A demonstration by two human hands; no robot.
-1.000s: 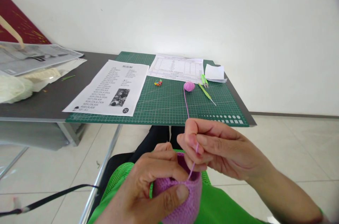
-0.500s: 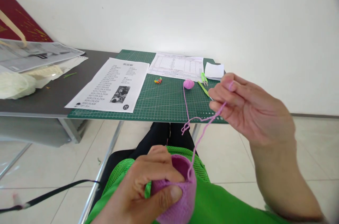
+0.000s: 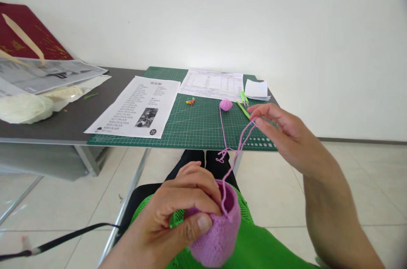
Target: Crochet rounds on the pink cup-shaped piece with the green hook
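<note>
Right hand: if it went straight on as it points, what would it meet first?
Likely the hook, just ahead of the right hand in view; depth is unclear, so the hand may pass above it.

Bright green cloth (image 3: 267,243), smooth and plain, spreads to the right of the left grip (image 3: 181,207). Openwork mesh (image 3: 244,211) of the same green, its holes small and close-set, shows on either side of that grip. Black trousers (image 3: 192,158) lie beyond it. The right grip (image 3: 286,131) and its forearm (image 3: 330,209) are bare; the left thumbnail (image 3: 204,221) is rounded.
</note>
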